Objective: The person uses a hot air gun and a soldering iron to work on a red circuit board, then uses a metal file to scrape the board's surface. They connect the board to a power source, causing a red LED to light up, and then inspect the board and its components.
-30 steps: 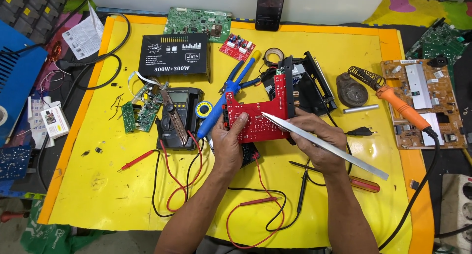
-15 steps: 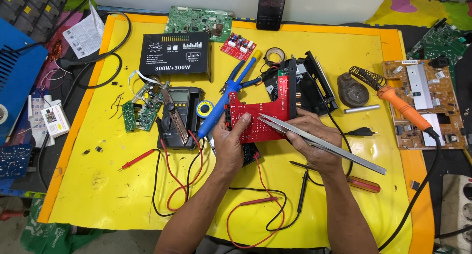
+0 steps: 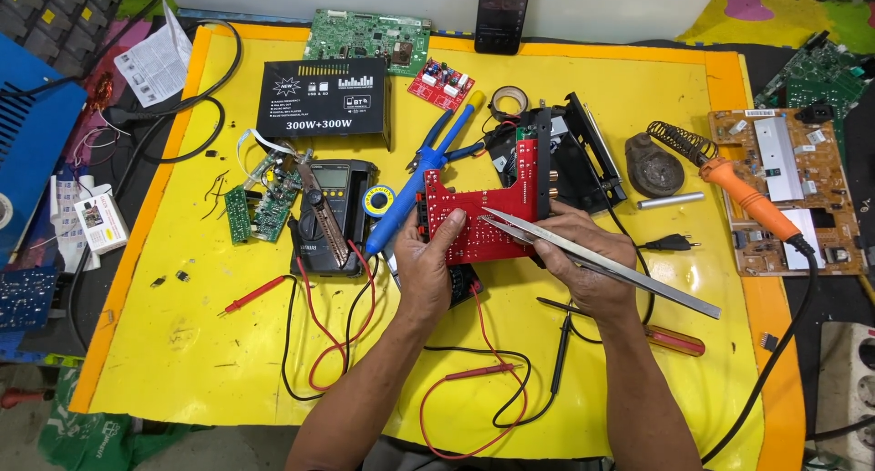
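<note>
My left hand (image 3: 428,266) grips the left lower edge of a red circuit board (image 3: 478,211), holding it up over the yellow mat (image 3: 210,343). Long metal tweezers (image 3: 602,261) lie in my right hand (image 3: 583,261), which also steadies the board's right side. The tweezer tips rest on the board's face near its middle. A blue desoldering pump (image 3: 415,193) lies just left of the board.
A black multimeter (image 3: 333,216) with red and black probe leads sits to the left, beside a small green board (image 3: 260,207). An orange soldering iron (image 3: 743,198) and stand lie right. A black amplifier box (image 3: 324,97) and black chassis (image 3: 583,161) are behind.
The tweezers have swung left, their tips moving from beside the board onto its face. My left hand stays on the board.
</note>
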